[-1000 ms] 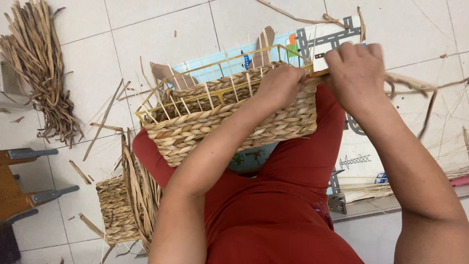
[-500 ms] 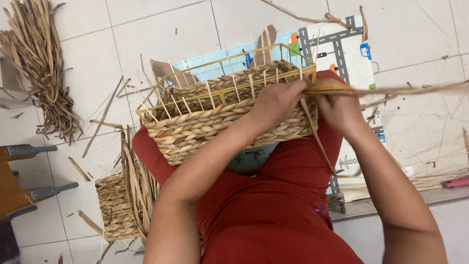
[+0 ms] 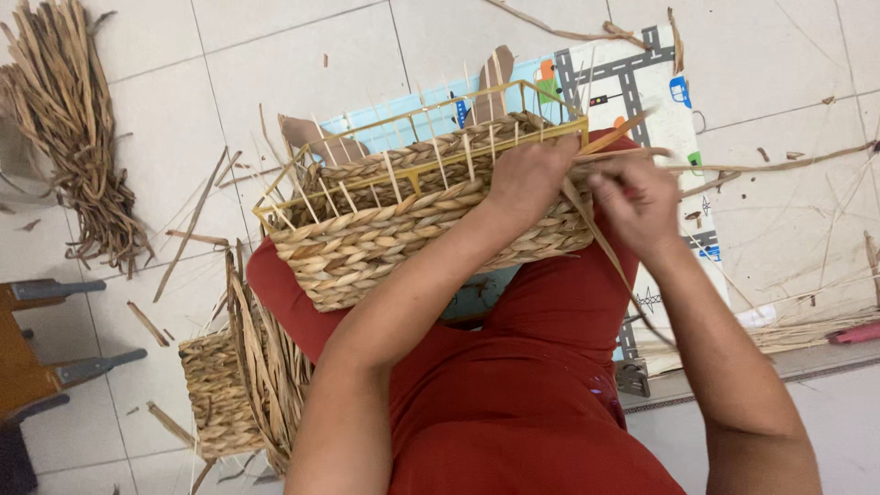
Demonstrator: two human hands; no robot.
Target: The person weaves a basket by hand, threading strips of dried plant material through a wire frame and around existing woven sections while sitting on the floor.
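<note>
A half-woven straw basket (image 3: 385, 243) on a yellow wire frame (image 3: 417, 115) rests on my lap, over red clothing. My left hand (image 3: 527, 174) presses on the basket's right rim, fingers curled over the woven edge. My right hand (image 3: 637, 202) sits just right of it, pinching a long dry straw strand (image 3: 770, 167) that runs off to the right. Another strand (image 3: 610, 252) hangs down from between the hands.
A bundle of dry straw (image 3: 78, 137) lies at the far left on the tiled floor. A smaller woven basket (image 3: 215, 394) with loose straw stands by my left side. A printed play mat (image 3: 642, 82) lies beneath, a wooden stool (image 3: 32, 353) at the left edge.
My right hand has dropped from the basket's top corner to its right side and drawn a straw strand out to the right. My left hand stayed on the rim.
</note>
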